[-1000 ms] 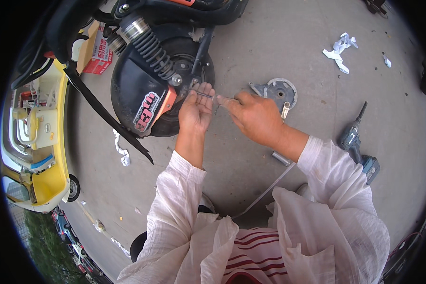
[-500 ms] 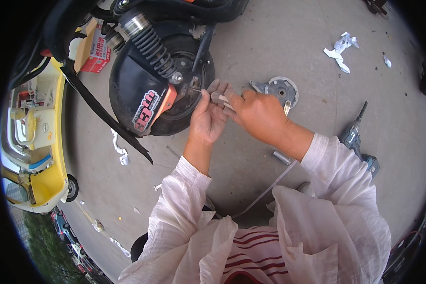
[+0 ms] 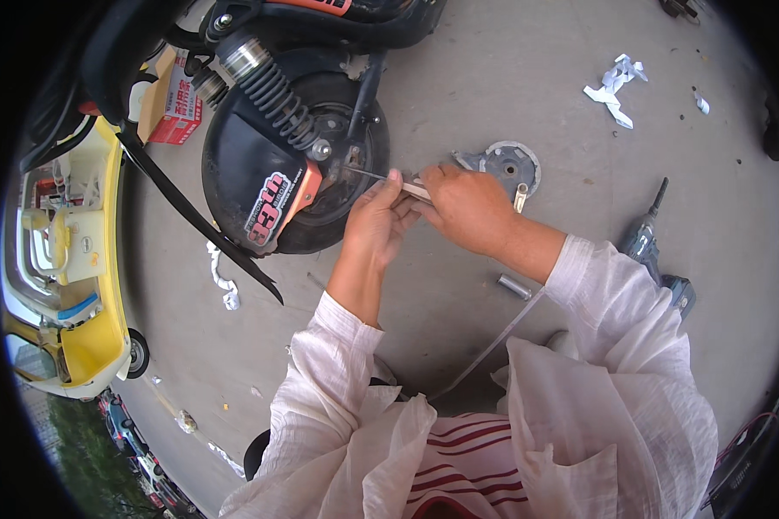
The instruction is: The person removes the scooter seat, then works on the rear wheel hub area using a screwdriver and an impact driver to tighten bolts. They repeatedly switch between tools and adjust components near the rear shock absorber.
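A thin metal rod [image 3: 363,173] reaches from the hub area of a scooter's rear wheel [image 3: 376,160] toward my hands. My left hand [image 3: 375,225] is closed, its thumb and fingertips pinching around the rod's near end. Just to the right, my right hand [image 3: 476,210] is wrapped around a pale-handled tool [image 3: 416,191]. Its working end is hidden between my fingers, so I cannot tell its exact kind. Beyond my right hand a round grey metal brake plate [image 3: 504,158] with a lever arm lies on the floor.
A coil-spring shock absorber [image 3: 273,97] and black fender [image 3: 247,164] flank the wheel. A cordless drill [image 3: 645,242] lies at the right, a metal socket [image 3: 515,286] nearer me. White crumpled paper [image 3: 616,86], a red cardboard box [image 3: 178,108] and a yellow vehicle [image 3: 104,320] stand around.
My left hand has shifted slightly right along the rod, and more of the rod shows before the wheel. The right hand keeps its grip. The view has tilted a little.
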Action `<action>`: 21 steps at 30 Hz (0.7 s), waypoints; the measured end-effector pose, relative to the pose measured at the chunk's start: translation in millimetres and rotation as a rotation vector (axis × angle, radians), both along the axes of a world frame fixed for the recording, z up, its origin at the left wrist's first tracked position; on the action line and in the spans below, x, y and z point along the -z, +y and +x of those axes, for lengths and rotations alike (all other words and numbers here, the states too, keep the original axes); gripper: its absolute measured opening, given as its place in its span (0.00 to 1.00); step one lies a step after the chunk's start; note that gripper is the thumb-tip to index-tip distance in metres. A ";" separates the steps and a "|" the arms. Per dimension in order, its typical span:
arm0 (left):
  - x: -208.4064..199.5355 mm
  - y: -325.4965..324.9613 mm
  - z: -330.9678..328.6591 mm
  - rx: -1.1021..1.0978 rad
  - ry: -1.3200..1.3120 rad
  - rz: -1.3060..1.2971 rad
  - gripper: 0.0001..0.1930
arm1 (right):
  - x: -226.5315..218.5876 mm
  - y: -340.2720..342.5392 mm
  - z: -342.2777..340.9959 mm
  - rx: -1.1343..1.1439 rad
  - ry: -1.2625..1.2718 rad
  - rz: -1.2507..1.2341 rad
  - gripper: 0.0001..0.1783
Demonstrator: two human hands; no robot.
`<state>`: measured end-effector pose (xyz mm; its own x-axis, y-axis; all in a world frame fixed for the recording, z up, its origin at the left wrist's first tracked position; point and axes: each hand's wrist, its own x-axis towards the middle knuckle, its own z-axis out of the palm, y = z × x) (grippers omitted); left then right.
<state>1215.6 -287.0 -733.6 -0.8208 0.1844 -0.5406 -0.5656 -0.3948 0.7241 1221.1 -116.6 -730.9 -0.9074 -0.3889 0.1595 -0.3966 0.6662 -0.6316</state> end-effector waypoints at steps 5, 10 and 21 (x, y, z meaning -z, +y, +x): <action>-57.3 -34.6 37.4 0.172 -0.088 -0.242 0.27 | -21.8 -6.2 -2.5 -0.007 -0.242 0.001 0.21; -146.7 -66.0 94.2 0.242 -0.096 -0.369 0.24 | -2.7 5.9 -7.4 -0.006 -0.225 -0.074 0.18; -177.3 -103.1 141.2 -0.089 0.215 -0.447 0.17 | 2.8 26.6 2.6 0.120 -0.026 -0.017 0.19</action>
